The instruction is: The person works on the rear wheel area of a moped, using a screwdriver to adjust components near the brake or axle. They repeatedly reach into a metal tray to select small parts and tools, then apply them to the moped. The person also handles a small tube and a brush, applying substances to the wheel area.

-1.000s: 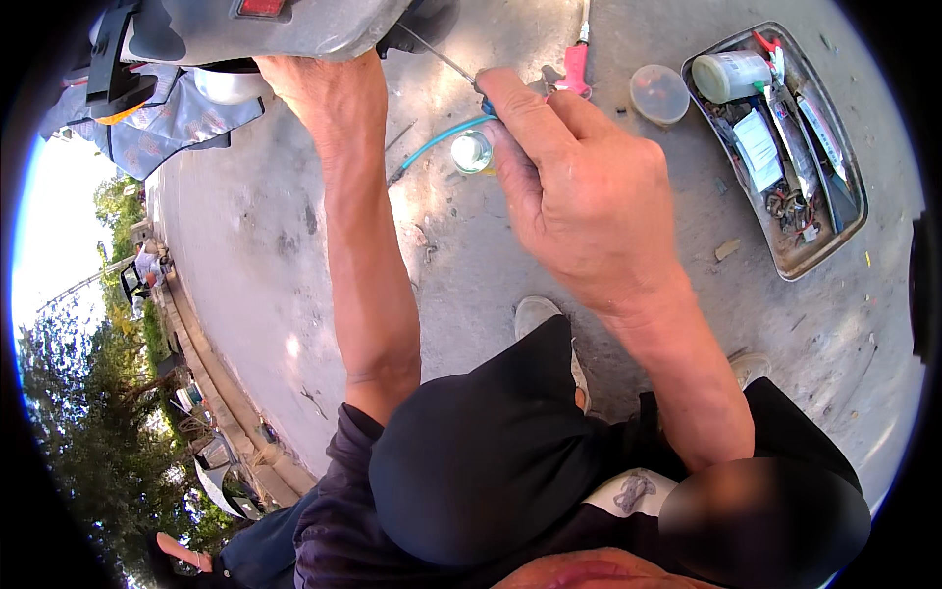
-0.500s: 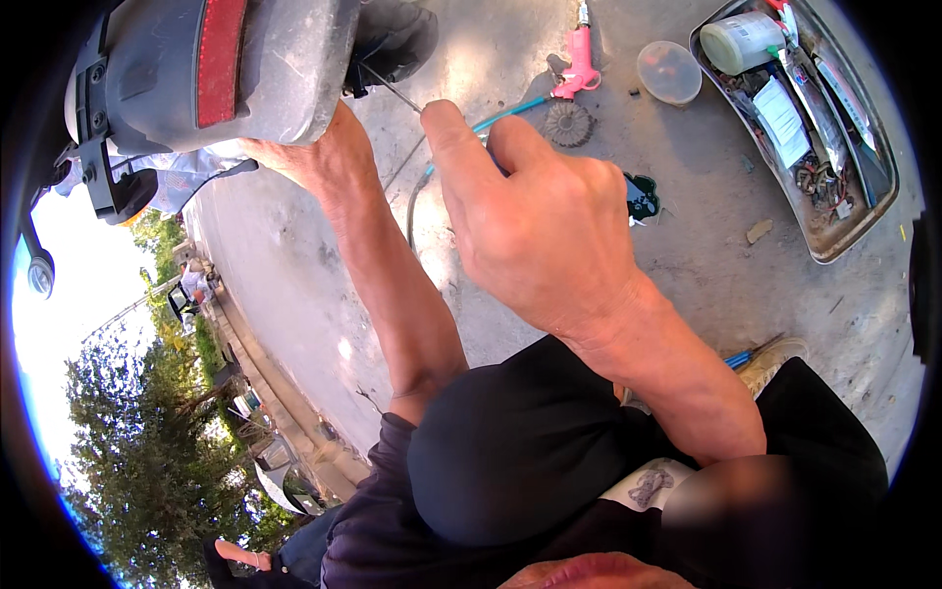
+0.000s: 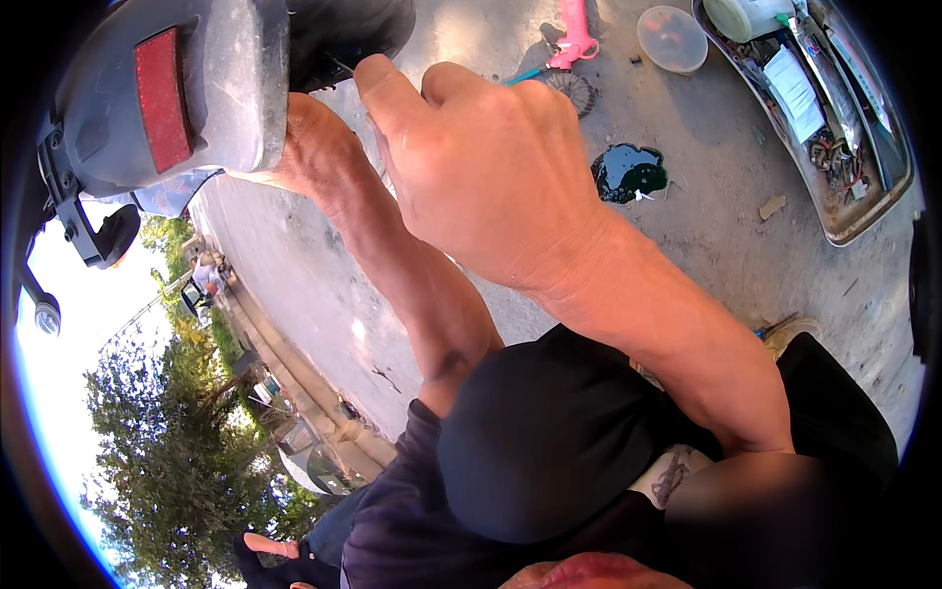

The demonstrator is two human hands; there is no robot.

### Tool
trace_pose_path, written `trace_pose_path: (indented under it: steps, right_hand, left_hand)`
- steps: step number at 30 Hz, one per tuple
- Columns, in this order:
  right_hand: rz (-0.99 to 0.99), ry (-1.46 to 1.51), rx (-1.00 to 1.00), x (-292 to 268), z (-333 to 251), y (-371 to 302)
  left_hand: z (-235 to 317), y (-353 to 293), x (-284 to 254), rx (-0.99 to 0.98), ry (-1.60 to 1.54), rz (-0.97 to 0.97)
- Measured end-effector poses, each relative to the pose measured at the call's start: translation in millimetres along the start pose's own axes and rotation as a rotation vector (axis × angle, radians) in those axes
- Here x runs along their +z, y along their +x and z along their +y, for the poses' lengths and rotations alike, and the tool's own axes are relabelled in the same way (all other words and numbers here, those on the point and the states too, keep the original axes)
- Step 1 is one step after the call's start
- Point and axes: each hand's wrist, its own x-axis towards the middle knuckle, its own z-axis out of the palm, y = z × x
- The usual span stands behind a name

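Observation:
My right hand (image 3: pixel 471 167) is closed round a tool with a thin metal shaft, a screwdriver by its look; its handle is hidden in my fist. The screwdriver's shaft (image 3: pixel 340 65) points up-left into a dark gap beside the rear wheel. My left hand (image 3: pixel 312 142) reaches under the grey plastic rear fender (image 3: pixel 231 88) of a motorbike or scooter, and its fingers are hidden behind that edge. A red reflector (image 3: pixel 162 101) sits on the fender. The black tyre (image 3: pixel 378 25) shows just past it.
On the concrete lie a pink air gun (image 3: pixel 576 34) with a blue hose, a toothed round part (image 3: pixel 574 90), a clear round tub (image 3: pixel 672 39) and a dark oil puddle (image 3: pixel 628 172). A metal tray (image 3: pixel 844 236) holds a bottle, packets and small parts. A person (image 3: pixel 275 547) is at lower left.
The view has shifted, so the fender sits further left and higher. My right hand has moved up-left with the screwdriver, and less of its shaft shows. The puddle is now uncovered.

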Motion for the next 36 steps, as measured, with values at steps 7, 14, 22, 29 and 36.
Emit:
trace_pose_path:
  steps: [7,14,22,29,36]
  right_hand:
    - [0.092,0.625,0.331,27,3,-6]
    - [0.106,0.804,0.465,45,21,-3]
    - [0.117,0.736,0.218,80,47,-4]
    - [0.153,0.785,0.139,88,50,5]
    - [0.178,0.768,0.101,97,54,14]
  left_hand:
    - [12,0,-4,-0.071,-0.025,0.015]
    - [16,-9,13,-0.124,-0.062,0.007]
    - [26,-1,7,-0.239,-0.008,0.000]
    - [34,-3,4,-0.218,0.076,0.012]
    - [31,-1,9,-0.258,-0.123,0.004]
